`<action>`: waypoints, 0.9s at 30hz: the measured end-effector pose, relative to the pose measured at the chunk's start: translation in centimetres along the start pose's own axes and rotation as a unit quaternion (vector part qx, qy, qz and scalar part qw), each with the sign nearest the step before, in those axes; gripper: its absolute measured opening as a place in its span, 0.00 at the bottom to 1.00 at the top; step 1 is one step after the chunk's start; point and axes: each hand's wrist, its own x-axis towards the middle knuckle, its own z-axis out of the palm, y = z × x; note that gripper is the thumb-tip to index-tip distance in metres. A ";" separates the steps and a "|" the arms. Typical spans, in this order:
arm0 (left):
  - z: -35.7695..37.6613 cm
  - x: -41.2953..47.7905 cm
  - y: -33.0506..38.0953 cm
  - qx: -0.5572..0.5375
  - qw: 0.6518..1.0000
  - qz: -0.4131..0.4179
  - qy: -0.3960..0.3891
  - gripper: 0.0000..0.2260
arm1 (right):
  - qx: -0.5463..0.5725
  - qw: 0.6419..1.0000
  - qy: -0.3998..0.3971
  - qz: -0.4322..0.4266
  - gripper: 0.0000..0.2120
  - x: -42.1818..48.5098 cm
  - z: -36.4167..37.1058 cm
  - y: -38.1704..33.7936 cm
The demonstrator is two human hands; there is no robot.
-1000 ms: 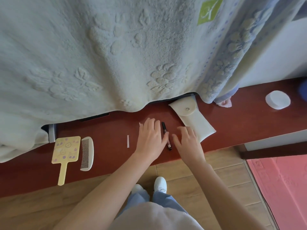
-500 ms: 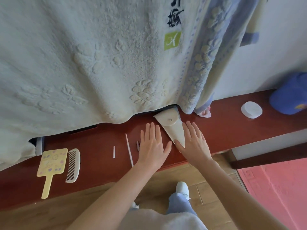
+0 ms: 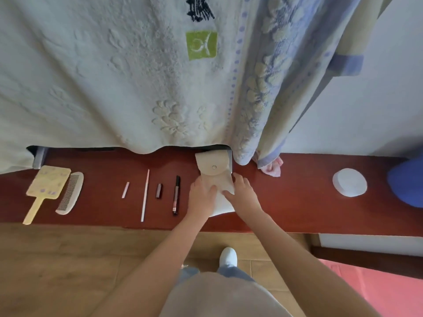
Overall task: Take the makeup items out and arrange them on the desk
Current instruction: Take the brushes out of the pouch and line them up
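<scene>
A cream pouch (image 3: 214,170) with a snap flap lies on the red-brown desk (image 3: 297,209), its top edge under the hanging towel. My left hand (image 3: 201,195) grips its left side and my right hand (image 3: 242,193) grips its right side, both thumbs on top. My hands hide the pouch's lower half. Laid out in a row to the left are a black pen-shaped liner (image 3: 176,194), a small dark lipstick (image 3: 158,191), a long white stick (image 3: 145,195) and a short white stick (image 3: 125,189). Farther left lie a white comb (image 3: 70,193) and a yellow hand mirror (image 3: 45,186).
A large pale towel (image 3: 137,88) and a blue-patterned one (image 3: 263,99) hang over the desk's back edge. To the right sit a pink cloth (image 3: 272,168), a white round compact (image 3: 349,182) and a blue cap (image 3: 407,184). Wooden floor and a pink mat lie below.
My hands left the liner and moved right onto the pouch, going from flat to curled around it. The pouch now lies straight instead of slanted.
</scene>
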 end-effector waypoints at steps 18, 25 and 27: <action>-4.4 -2.4 -1.1 -0.177 0.963 -0.066 -0.191 0.21 | 0.058 0.971 0.162 -0.168 0.29 -2.8 -0.7 1.4; -5.4 -4.1 -0.4 -0.207 0.952 -0.003 -0.224 0.18 | -0.075 0.914 0.193 -0.348 0.15 -2.7 -1.1 0.2; -5.8 -4.3 -0.3 -0.209 0.949 0.016 -0.234 0.17 | -0.073 0.911 0.188 -0.359 0.13 -2.6 -1.3 0.3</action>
